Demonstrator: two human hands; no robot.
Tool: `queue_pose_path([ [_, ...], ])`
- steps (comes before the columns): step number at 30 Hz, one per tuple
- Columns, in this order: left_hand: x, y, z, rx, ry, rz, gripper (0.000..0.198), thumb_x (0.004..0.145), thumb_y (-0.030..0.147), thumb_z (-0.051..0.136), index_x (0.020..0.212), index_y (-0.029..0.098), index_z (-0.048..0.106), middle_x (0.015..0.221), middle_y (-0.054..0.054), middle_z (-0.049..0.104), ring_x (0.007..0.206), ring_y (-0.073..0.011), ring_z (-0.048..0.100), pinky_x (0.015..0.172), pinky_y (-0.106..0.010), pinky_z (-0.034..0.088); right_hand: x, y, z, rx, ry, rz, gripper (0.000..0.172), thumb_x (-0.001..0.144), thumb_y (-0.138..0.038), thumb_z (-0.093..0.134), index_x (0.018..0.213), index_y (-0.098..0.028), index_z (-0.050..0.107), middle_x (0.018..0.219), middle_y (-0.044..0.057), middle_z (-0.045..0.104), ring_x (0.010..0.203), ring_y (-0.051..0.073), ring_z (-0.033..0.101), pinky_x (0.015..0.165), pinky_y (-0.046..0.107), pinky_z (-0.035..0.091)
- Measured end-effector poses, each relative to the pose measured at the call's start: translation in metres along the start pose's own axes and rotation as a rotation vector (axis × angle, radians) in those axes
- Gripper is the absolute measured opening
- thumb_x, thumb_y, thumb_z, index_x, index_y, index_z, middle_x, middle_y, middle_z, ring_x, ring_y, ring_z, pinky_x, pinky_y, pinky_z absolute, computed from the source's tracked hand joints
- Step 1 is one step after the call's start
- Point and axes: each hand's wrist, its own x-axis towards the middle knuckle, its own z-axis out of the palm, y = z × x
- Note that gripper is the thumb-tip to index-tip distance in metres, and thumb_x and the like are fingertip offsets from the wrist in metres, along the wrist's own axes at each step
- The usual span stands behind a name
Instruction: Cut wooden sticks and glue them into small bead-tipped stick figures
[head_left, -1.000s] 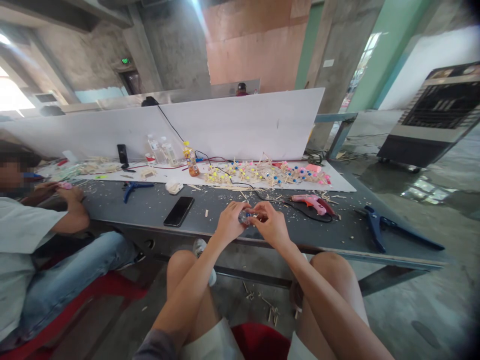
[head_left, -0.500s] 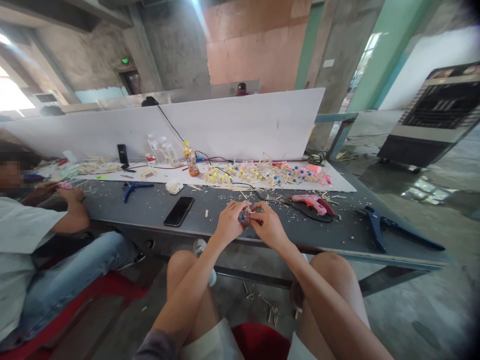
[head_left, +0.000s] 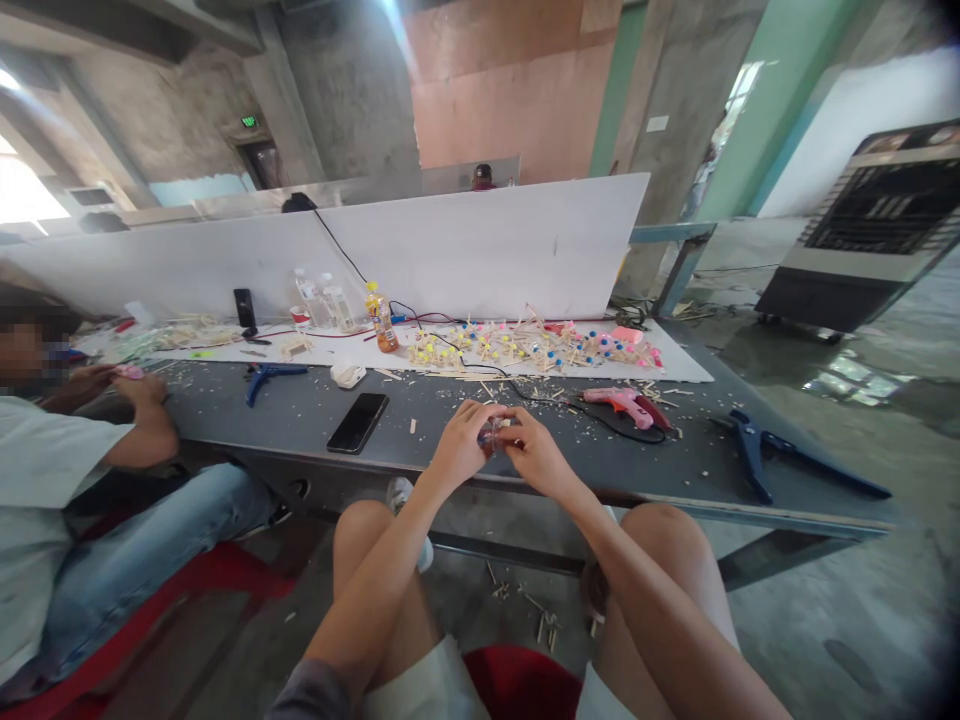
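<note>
Above the front edge of the table, my left hand [head_left: 463, 440] and my right hand [head_left: 531, 445] come together. Between them is a small shiny dark bluish-red piece [head_left: 489, 432], mostly covered by the fingers; its kind cannot be made out. My left fingers curl around one side of it. The right thumb and fingers pinch its other side. Left of my hands lies a black phone [head_left: 358, 422]. To their right is a pink glue gun [head_left: 628, 407] with its dark cord.
Small stick models with coloured balls [head_left: 532, 348] cover a white board [head_left: 686, 373]. Blue cutting pliers [head_left: 754, 455] lie at the right, another blue tool [head_left: 268, 378] at the left. Bottles [head_left: 384, 325] stand behind. A co-worker [head_left: 67, 480] sits at the left.
My right fingers have shifted and closed in nearer to the left hand over the small piece. Things on the table have stayed put.
</note>
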Motion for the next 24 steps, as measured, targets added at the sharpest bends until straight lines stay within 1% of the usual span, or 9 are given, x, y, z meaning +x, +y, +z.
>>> queue_pose_path([
  [5,0.0003,0.0005,-0.0008,-0.030,0.010,0.000,0.052,0.080,0.004,0.063,0.128,0.022,0.057,0.105,-0.008,0.066,0.099,-0.0229,0.057,0.085,-0.038,0.052,0.0000,0.0034,0.0014,-0.017,-0.009,0.001,0.035,0.076,0.001,0.046,0.081,-0.020,0.074,0.112,0.010,0.060,0.099,0.021,0.062,0.084,0.033,0.050],
  [9,-0.0007,0.0008,-0.0011,-0.048,0.019,0.018,0.055,0.079,0.001,0.062,0.129,0.022,0.056,0.103,-0.008,0.064,0.098,-0.0219,0.057,0.085,-0.036,0.052,-0.0008,0.0040,0.0008,-0.033,-0.051,-0.057,0.038,0.079,0.001,0.046,0.088,-0.020,0.076,0.117,0.011,0.058,0.110,0.023,0.059,0.093,0.037,0.048],
  [12,-0.0007,0.0012,-0.0006,-0.053,0.042,0.018,0.056,0.078,0.000,0.062,0.129,0.023,0.056,0.102,-0.007,0.063,0.098,-0.0211,0.057,0.084,-0.036,0.052,-0.0003,0.0013,-0.0025,-0.008,-0.051,-0.065,0.037,0.079,0.000,0.048,0.088,-0.021,0.076,0.118,0.010,0.058,0.103,0.022,0.061,0.087,0.035,0.050],
  [15,-0.0001,0.0020,-0.0002,-0.054,0.030,0.023,0.057,0.078,0.001,0.063,0.130,0.023,0.054,0.106,-0.008,0.063,0.100,-0.0217,0.057,0.086,-0.037,0.053,0.0008,-0.0020,-0.0057,0.005,0.001,-0.024,0.032,0.076,0.000,0.050,0.084,-0.019,0.074,0.112,0.010,0.059,0.092,0.020,0.061,0.075,0.032,0.050],
  [17,0.0002,0.0027,-0.0001,-0.056,0.026,0.022,0.057,0.078,0.002,0.064,0.130,0.024,0.054,0.110,-0.009,0.063,0.103,-0.0225,0.058,0.088,-0.038,0.053,0.0013,-0.0030,-0.0066,0.017,0.032,-0.011,0.033,0.075,0.001,0.050,0.087,-0.019,0.074,0.110,0.010,0.059,0.089,0.020,0.061,0.071,0.030,0.050],
  [18,0.0002,0.0030,0.0000,-0.060,0.026,0.018,0.057,0.078,0.003,0.065,0.131,0.024,0.053,0.112,-0.009,0.063,0.105,-0.0228,0.058,0.090,-0.039,0.053,0.0014,-0.0029,-0.0066,0.023,0.030,-0.018,0.037,0.074,0.002,0.049,0.091,-0.019,0.074,0.111,0.010,0.058,0.091,0.020,0.060,0.072,0.031,0.051],
  [20,-0.0003,0.0033,0.0004,-0.071,0.027,0.006,0.057,0.079,0.005,0.065,0.131,0.024,0.052,0.116,-0.010,0.061,0.108,-0.0231,0.059,0.092,-0.040,0.053,0.0013,-0.0018,-0.0059,0.022,-0.009,-0.056,0.043,0.074,0.004,0.045,0.096,-0.019,0.074,0.117,0.011,0.056,0.096,0.020,0.059,0.081,0.034,0.051],
  [22,-0.0013,0.0029,0.0013,-0.081,0.018,-0.007,0.057,0.079,0.006,0.066,0.132,0.022,0.052,0.119,-0.011,0.059,0.111,-0.0230,0.059,0.093,-0.039,0.053,0.0009,0.0000,-0.0046,0.006,-0.072,-0.099,0.045,0.075,0.005,0.042,0.096,-0.019,0.074,0.121,0.011,0.053,0.101,0.021,0.058,0.090,0.038,0.050],
  [24,-0.0024,0.0019,0.0022,-0.086,0.006,-0.015,0.057,0.079,0.008,0.067,0.132,0.021,0.051,0.120,-0.012,0.057,0.112,-0.0228,0.059,0.094,-0.038,0.054,0.0003,0.0016,-0.0030,-0.013,-0.130,-0.118,0.045,0.077,0.005,0.040,0.095,-0.019,0.074,0.122,0.012,0.052,0.103,0.021,0.056,0.093,0.039,0.049],
])
